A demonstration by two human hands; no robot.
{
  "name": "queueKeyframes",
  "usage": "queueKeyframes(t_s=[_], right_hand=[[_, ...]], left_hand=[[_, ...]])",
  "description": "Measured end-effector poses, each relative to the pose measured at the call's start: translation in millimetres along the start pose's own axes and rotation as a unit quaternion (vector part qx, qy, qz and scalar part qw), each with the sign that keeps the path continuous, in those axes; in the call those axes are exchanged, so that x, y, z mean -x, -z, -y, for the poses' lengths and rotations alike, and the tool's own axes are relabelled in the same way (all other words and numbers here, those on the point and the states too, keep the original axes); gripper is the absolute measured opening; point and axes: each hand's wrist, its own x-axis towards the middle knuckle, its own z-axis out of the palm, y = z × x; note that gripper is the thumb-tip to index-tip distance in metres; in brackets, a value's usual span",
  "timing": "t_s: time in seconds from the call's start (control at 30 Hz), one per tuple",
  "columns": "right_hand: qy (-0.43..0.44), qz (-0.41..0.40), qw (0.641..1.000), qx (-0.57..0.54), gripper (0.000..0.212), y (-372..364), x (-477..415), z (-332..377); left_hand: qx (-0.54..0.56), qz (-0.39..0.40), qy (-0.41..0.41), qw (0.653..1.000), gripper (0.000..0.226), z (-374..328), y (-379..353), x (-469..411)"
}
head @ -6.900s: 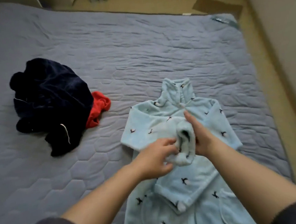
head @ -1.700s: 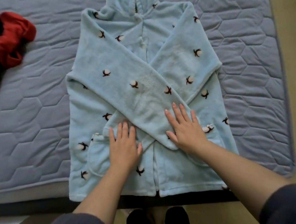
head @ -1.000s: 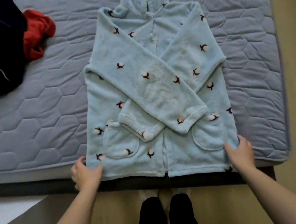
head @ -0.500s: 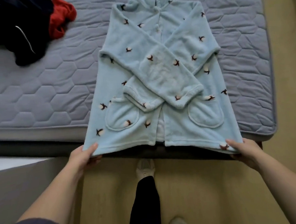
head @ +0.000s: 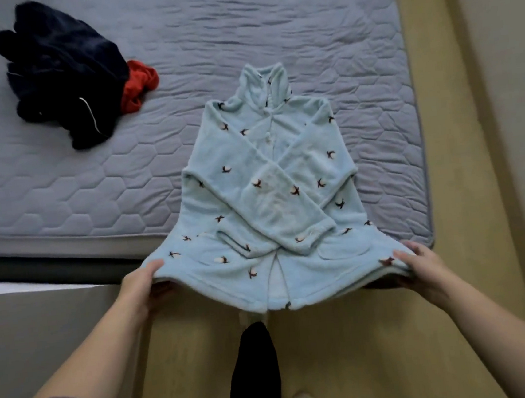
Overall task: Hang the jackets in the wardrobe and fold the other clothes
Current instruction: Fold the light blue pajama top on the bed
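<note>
At the bed's edge, both hands (head: 141,284) (head: 421,263) grip the robe's (head: 270,198) hem

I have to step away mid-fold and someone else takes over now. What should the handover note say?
Left hand grips the left hem corner of the pale blue robe; right hand grips the right corner.
Robe lies front up on the mattress, hem lifted past the bed edge.
Done: sleeves crossed over the front.
Left: fold the hem up, then sort the navy garment and red garment heaped on the far left.
</note>
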Motion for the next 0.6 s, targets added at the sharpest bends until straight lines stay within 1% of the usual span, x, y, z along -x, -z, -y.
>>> queueKeyframes(t_s=[0.07, 0.1, 0.17, 0.23, 0.33, 0.4, 0.43, 0.47, 0.5, 0.53, 0.57, 0.6], right_hand=[[0.034, -0.011, 0.998, -0.055, 0.033, -14.5, -12.4, 53.1], [0.047, -0.01, 0.996, -0.079, 0.028, -22.3, -20.2, 82.0], [0.074, -0.014, 0.991, -0.107, 0.016, -37.2, -41.2, 141.9], [0.11, -0.028, 0.985, -0.129, 0.018, -53.4, -64.6, 203.5], [0.173, -0.066, 0.973, -0.139, 0.017, -78.7, -108.6, 289.7], [0.205, -0.088, 0.968, -0.116, 0.013, -96.7, -137.2, 332.8], [0.209, -0.082, 0.969, -0.1, 0.012, -105.8, -151.1, 345.3], [0.205, -0.069, 0.973, -0.077, 0.022, -114.5, -167.0, 350.5], [0.194, -0.063, 0.978, -0.041, 0.041, -123.3, -181.7, 347.1], [0.18, -0.068, 0.981, 0.009, 0.056, -132.8, -192.2, 333.7], [0.167, -0.08, 0.981, 0.066, 0.064, -141.7, -198.7, 312.6], [0.155, -0.084, 0.978, 0.11, 0.066, -149.1, -201.9, 286.6]], left_hand=[[0.06, 0.021, -0.027, 0.998, 0.016, -49.6, -29.4, -5.7], [0.079, 0.032, -0.039, 0.996, 0.014, -77.9, -45.4, -11.0], [0.108, 0.05, -0.061, 0.991, 0.019, -138.7, -79.6, -25.3], [0.135, 0.067, -0.087, 0.985, 0.021, -200.7, -113.8, -41.7], [0.163, 0.08, -0.154, 0.971, 0.02, -286.0, -163.0, -70.9], [0.121, 0.096, -0.194, 0.969, 0.022, -327.9, -193.4, -94.5], [0.08, 0.104, -0.2, 0.971, 0.029, -340.0, -207.4, -107.9], [0.034, 0.105, -0.204, 0.973, 0.036, -344.3, -219.6, -122.4], [-0.011, 0.091, -0.211, 0.973, 0.037, -340.3, -229.1, -135.0], [-0.054, 0.061, -0.217, 0.973, 0.036, -327.2, -234.7, -148.2], [-0.1, 0.023, -0.216, 0.971, 0.034, -307.6, -237.7, -159.8], [-0.147, -0.009, -0.203, 0.968, 0.037, -283.4, -236.8, -170.1]])
